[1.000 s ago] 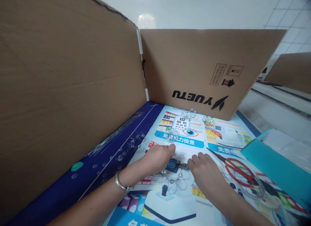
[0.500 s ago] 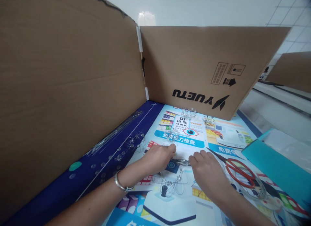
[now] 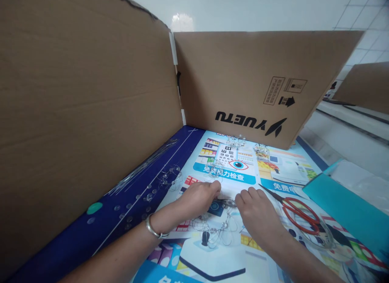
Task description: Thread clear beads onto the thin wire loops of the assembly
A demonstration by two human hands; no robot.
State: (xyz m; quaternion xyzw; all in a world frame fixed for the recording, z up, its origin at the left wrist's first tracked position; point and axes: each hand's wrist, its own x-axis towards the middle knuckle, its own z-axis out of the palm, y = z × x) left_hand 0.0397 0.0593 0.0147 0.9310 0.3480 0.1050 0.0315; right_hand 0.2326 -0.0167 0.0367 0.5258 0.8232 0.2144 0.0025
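My left hand (image 3: pixel 202 196), with a silver bangle on the wrist, is closed in a pinch; what lies between its fingertips is hidden. Out of my right fist (image 3: pixel 257 210) a short silver metal tool (image 3: pixel 227 202) points left toward the left fingers. It looks like pliers, though the handles are covered by the hand. Below the two hands hangs or lies a looped strand of thin wire with clear beads (image 3: pixel 217 230); its upper part runs up near the tool.
Red-handled scissors (image 3: pixel 300 214) and a coil of clear line (image 3: pixel 326 238) lie to the right, near a teal packet (image 3: pixel 349 206). Beaded wire pieces (image 3: pixel 172 175), loose beads (image 3: pixel 129 206) and cut wires (image 3: pixel 142 165) are spread leftward. Cardboard walls (image 3: pixel 258 72) stand behind.
Both hands hold almost the same place. The right hand has shifted very slightly left, closer to the left one.
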